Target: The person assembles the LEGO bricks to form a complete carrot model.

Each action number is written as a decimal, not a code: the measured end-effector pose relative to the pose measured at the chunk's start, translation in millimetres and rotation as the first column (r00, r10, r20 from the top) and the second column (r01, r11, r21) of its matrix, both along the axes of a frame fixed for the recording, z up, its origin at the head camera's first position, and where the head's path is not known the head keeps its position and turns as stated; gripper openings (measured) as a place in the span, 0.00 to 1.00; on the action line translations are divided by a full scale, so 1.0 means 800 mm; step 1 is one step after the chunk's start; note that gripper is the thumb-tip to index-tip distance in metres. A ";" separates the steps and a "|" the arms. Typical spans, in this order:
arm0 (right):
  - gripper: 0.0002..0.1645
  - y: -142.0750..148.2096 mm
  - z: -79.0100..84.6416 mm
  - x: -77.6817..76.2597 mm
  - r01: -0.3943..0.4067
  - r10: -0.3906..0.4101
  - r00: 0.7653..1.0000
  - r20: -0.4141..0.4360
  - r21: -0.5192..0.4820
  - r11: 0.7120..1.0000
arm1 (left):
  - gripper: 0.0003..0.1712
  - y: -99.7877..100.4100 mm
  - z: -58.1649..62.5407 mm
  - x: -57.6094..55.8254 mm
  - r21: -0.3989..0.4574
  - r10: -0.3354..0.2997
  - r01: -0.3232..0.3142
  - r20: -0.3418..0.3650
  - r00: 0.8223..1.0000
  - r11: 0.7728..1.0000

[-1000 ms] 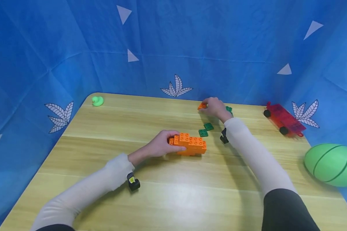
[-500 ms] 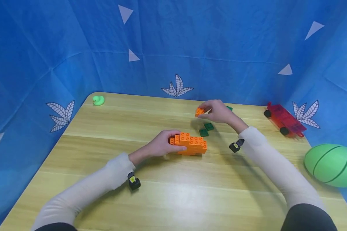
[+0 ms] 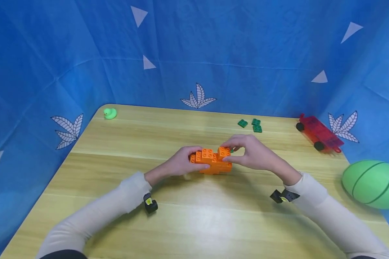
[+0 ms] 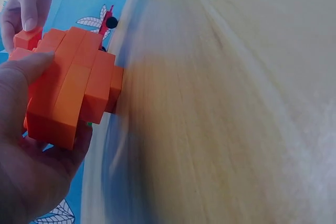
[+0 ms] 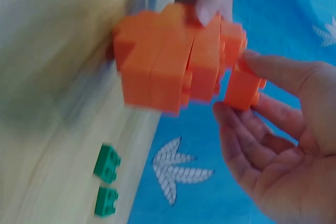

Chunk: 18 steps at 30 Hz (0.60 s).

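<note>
My left hand [image 3: 178, 162] grips the left end of a stepped block [image 3: 216, 167] built of orange toy building bricks, thumb along its near side. Over the block's right end, my right hand [image 3: 256, 154] pinches one small orange brick [image 3: 224, 152] between thumb and fingers, studs up. In the right wrist view this small brick [image 5: 242, 87] sits right at the studded side of the block [image 5: 163, 61]. Seen from the left wrist, the block [image 4: 71, 77] is smooth on its facing sides, and the right hand [image 4: 34, 3] is at its far end.
Several green bricks [image 3: 257, 128] lie at the back of the wooden table [image 3: 149, 230], and another green piece shows partly behind the right fingers. A red toy cart [image 3: 319, 133] and green ball [image 3: 372, 184] stand at the right. A green duck [image 3: 110, 113] sits back left.
My right hand has picked up the small orange brick from the back of the table and brought it forward to the block's right end. The left hand has stayed put with the block.
</note>
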State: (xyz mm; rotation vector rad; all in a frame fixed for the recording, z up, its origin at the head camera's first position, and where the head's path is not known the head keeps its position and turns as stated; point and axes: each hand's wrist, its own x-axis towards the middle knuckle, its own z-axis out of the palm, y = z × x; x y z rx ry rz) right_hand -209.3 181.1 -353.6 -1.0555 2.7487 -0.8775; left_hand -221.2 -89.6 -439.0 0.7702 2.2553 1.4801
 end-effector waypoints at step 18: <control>0.21 -0.029 -0.001 0.010 0.012 -0.008 0.999 -0.050 0.067 0.998 | 0.19 0.004 0.003 0.001 0.049 0.002 0.001 -0.063 0.998 0.999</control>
